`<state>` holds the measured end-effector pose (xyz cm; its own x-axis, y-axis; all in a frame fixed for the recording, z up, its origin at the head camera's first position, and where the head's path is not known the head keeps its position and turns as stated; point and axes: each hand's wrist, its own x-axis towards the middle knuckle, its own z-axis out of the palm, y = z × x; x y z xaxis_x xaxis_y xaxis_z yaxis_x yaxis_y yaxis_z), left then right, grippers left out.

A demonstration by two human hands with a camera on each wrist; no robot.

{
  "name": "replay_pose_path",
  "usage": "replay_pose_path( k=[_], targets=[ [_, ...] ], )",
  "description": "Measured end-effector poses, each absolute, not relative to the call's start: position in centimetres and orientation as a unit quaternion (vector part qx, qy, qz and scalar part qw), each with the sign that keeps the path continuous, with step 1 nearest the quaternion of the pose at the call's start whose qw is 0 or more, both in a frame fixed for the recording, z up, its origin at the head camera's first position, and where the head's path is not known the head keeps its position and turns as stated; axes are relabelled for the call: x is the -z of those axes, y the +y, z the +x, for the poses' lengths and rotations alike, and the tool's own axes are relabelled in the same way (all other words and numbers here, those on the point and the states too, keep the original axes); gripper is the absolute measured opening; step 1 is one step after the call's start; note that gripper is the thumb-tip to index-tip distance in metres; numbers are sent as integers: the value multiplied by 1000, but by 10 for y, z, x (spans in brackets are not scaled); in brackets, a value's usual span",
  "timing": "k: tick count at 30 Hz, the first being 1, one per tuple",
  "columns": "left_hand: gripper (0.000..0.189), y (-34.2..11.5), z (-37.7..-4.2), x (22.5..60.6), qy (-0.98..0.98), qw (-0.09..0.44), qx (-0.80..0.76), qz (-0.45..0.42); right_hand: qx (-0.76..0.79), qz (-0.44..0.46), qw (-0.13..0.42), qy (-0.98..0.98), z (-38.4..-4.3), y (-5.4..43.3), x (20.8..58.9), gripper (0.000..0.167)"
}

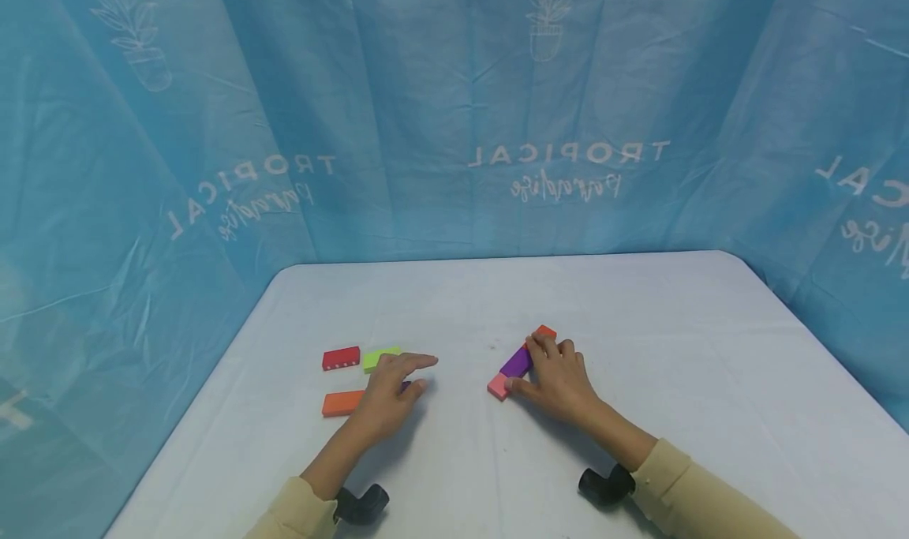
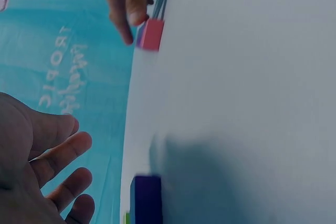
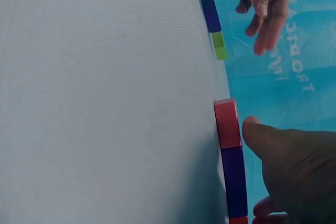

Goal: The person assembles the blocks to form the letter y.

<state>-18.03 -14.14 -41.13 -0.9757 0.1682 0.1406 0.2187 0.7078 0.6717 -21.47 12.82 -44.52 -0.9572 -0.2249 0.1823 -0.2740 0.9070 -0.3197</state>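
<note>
Three small coloured blocks lie end to end in a slanting row: a pink block (image 1: 496, 387), a purple block (image 1: 516, 362) and an orange-red block (image 1: 546, 331) at the far end. My right hand (image 1: 564, 381) is over this row, its thumb by the pink block and its fingertips near the orange-red one. In the right wrist view the thumb (image 3: 254, 129) appears slightly apart from the pink block (image 3: 227, 124). My left hand (image 1: 387, 393) hovers with fingers spread, holding nothing. Partly hidden behind it are a dark purple block (image 2: 147, 200), a lime-green block (image 1: 379, 358) and an orange block (image 1: 343, 403).
A red block (image 1: 341, 357) with white dots on its side lies left of the lime-green one. All blocks sit on a white-covered table (image 1: 639, 310). A blue printed curtain (image 1: 426, 113) hangs behind and beside it. Black devices (image 1: 606, 488) are at both wrists.
</note>
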Motion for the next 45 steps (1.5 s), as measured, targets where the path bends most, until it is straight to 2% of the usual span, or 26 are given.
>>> replay_pose_path(
  k=[10,21,34,45],
  targets=[
    [34,-180,-179,407,-924,72,363,-95,-174,129,73,-974,-216,130,445,80],
    [31,-200,-178,415,-945,98,300,-89,-166,136,73,-974,-218,131,448,81],
    [42,-206,-182,428,-967,64,232,-84,-164,145,77,-973,-220,134,449,78],
    [38,-204,-182,433,-973,57,202,-95,-173,147,69,-971,-217,132,449,78]
  ],
)
